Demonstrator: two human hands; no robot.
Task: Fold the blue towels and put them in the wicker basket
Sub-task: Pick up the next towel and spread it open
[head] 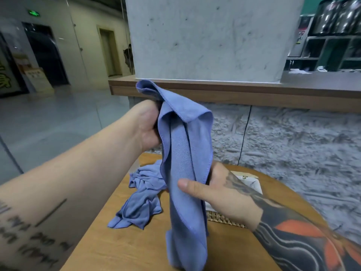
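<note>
One towel (183, 163) hangs lengthwise above the table (121, 243), the left hand (148, 126) clenched on its top end, the right hand (220, 192) pinching its middle. More blue cloth, the pile (142, 196), lies crumpled at left. Right of the towel, the basket (224, 219) shows only its rim. Folding has likely just begun; next, find the corners and spread it flat.

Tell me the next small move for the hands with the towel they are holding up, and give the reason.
Probably slide the right hand down to a bottom corner and spread the held towel flat. It hangs bunched in a long drape from the left hand, so no clean fold is possible yet. The crumpled towel waits on the table.
</note>
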